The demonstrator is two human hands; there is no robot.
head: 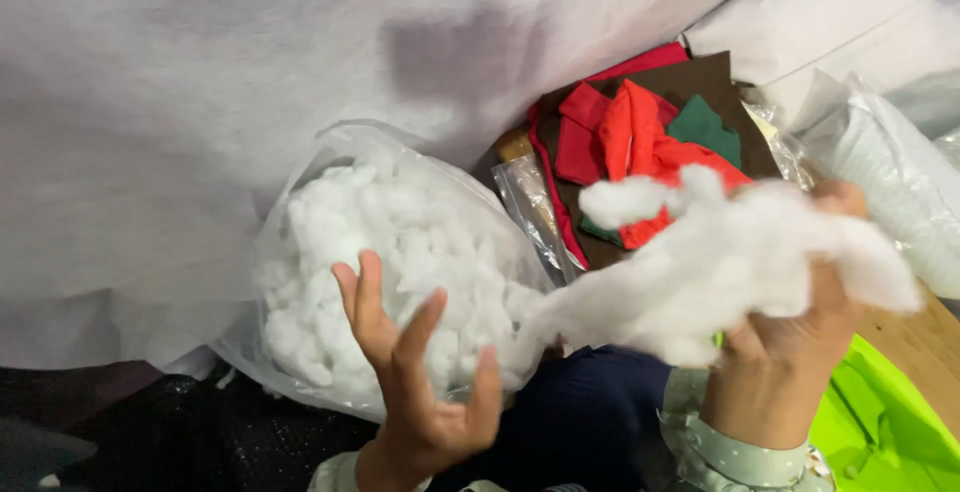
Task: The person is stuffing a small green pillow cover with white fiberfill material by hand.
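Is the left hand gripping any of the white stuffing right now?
No. The left hand is open with fingers spread beside the clear bag of stuffing, while the right hand holds the pulled-out clump of stuffing.

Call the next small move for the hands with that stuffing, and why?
Probably draw the right hand further away so its white stuffing clump tears free: a thin strand still joins it to the stuffing in the clear plastic bag. The left hand is open, palm up beside the bag, holding nothing, and could steady it.
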